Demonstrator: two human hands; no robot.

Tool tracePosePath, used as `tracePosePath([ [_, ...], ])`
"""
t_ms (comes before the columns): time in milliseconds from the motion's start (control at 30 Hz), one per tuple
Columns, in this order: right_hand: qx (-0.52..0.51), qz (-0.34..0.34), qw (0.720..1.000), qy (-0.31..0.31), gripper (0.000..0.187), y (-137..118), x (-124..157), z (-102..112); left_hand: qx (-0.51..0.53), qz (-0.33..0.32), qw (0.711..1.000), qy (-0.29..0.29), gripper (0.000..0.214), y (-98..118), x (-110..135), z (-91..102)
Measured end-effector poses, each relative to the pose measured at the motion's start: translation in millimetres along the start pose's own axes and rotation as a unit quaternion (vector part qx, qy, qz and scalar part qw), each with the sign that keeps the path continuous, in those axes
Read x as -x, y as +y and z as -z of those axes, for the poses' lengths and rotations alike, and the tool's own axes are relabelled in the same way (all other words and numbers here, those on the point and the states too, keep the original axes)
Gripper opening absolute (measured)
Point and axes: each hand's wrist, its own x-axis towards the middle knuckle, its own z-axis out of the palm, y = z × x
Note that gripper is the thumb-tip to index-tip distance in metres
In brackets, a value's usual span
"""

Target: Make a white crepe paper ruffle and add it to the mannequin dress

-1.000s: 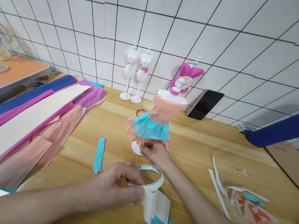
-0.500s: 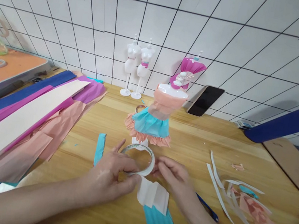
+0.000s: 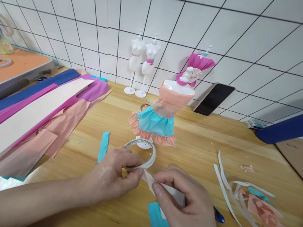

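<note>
My left hand (image 3: 118,175) is closed around the near edge of a roll of white tape (image 3: 152,159), tilted on its side. A white strip (image 3: 147,178) runs from the roll at my left thumb to my right hand (image 3: 180,200), which pinches it between thumb and fingers. Under my right hand lies a pleated blue paper piece (image 3: 161,226), partly hidden by it. Just behind the roll stands a small dress form wearing a peach and blue paper dress (image 3: 166,110).
Paper sheets (image 3: 60,126) are stacked on the left. Two bare white dress forms (image 3: 134,63) and a phone (image 3: 214,99) stand by the tiled wall. Paper scraps (image 3: 264,216) and white strips lie right, near a blue-handled tool (image 3: 218,215). A blue strip (image 3: 103,147) lies left of the roll.
My right hand has moved from the roll's right side down toward me and now pinches the white strip, pulled out to the right. My left hand still holds the roll.
</note>
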Motion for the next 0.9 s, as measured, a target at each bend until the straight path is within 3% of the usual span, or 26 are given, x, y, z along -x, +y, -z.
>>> tracePosePath([
  [133,0.065,0.136,0.989,-0.005,0.014,-6.6,0.1,2.6,0.019,-0.006,1.000,-0.010,0.023,3.9,-0.8,1.9],
  [267,0.068,0.207,0.976,-0.012,0.019,-6.9,-2.8,1.9,0.041,-0.010,0.999,-0.026,0.022,6.6,0.8,3.5],
  [633,0.081,0.197,0.976,0.038,0.014,-5.7,-5.8,0.5,0.069,-0.019,0.997,-0.020,0.019,8.9,2.4,4.0],
  [900,0.092,0.176,0.979,0.038,0.009,-6.2,-4.3,1.8,0.062,-0.022,0.998,-0.014,0.019,8.0,2.2,3.4],
])
